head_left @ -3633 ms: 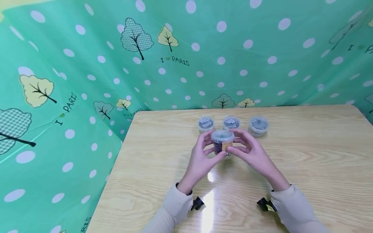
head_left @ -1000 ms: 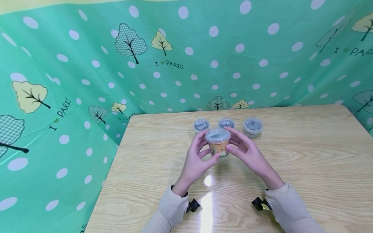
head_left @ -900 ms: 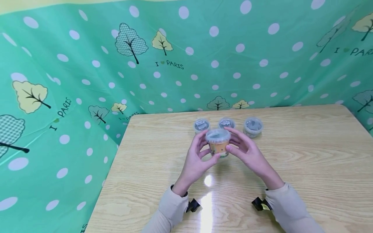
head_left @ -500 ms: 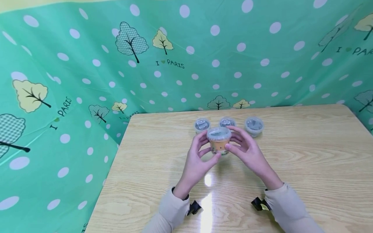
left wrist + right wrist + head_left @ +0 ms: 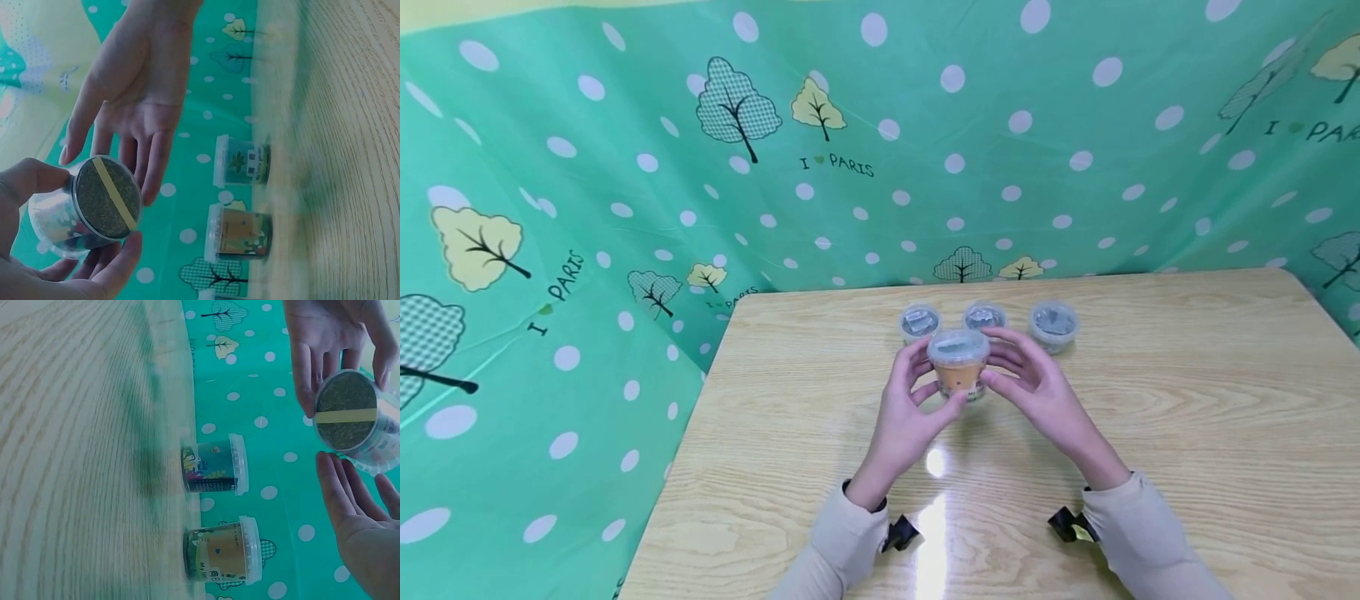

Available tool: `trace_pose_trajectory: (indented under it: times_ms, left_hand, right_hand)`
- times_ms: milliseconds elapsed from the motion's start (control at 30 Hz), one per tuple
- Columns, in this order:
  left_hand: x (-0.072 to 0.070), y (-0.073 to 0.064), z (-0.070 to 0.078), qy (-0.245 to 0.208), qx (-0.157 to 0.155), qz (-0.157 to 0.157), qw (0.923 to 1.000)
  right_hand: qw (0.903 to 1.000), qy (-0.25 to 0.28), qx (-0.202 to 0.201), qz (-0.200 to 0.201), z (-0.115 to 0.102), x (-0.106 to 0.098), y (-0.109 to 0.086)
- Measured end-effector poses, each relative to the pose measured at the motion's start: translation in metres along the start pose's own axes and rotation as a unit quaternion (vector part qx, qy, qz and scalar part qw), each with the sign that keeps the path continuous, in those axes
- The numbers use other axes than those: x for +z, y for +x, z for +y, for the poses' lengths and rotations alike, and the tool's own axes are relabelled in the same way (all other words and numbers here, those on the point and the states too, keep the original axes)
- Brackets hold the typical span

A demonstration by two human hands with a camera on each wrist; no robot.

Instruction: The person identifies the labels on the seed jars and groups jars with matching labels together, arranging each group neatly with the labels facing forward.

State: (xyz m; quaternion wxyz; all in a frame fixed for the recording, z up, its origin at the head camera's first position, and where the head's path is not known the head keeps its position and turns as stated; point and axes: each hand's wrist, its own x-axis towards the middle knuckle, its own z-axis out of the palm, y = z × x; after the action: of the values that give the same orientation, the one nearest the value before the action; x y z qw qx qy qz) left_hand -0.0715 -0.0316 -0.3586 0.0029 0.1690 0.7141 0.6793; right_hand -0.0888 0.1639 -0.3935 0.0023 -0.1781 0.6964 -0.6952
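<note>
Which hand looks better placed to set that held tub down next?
Probably the left hand: its thumb and fingers grip the tub, while the right hand seems only loosely open beside it.

The held cup (image 5: 958, 367) is orange-labelled. White dots (image 5: 954, 162) and yellow trees (image 5: 478, 250) pattern the green cloth (image 5: 887, 79); the counter (image 5: 1210, 433) is pale woodgrain.
</note>
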Motion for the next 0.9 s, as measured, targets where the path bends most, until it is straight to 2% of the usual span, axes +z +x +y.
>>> trace_pose_trajectory:
  times_ms: [233, 533, 767, 900]
  left_hand:
    - [-0.0032, -0.0004, -0.0005, -0.014, -0.015, -0.019, 0.9996]
    - [-0.0064, -0.0004, 0.0006, -0.016, -0.015, -0.042, 0.9989]
    - [-0.0072, -0.0016, 0.0005, -0.021, -0.001, -0.018, 0.9996]
    - [-0.0056, -0.0028, 0.0035, -0.004, -0.001, -0.011, 0.9999]
  right_hand:
    - [0.9997, 0.012, 0.015, -0.014, -0.0029, -0.0001, -0.0003]
    - [0.9993, 0.011, 0.028, -0.020, -0.0052, 0.0029, 0.0006]
    - [0.9997, 0.016, 0.017, -0.007, -0.0039, 0.0042, 0.0008]
    - [0.9999, 0.008, 0.006, 0.002, -0.0022, 0.0044, 0.0011]
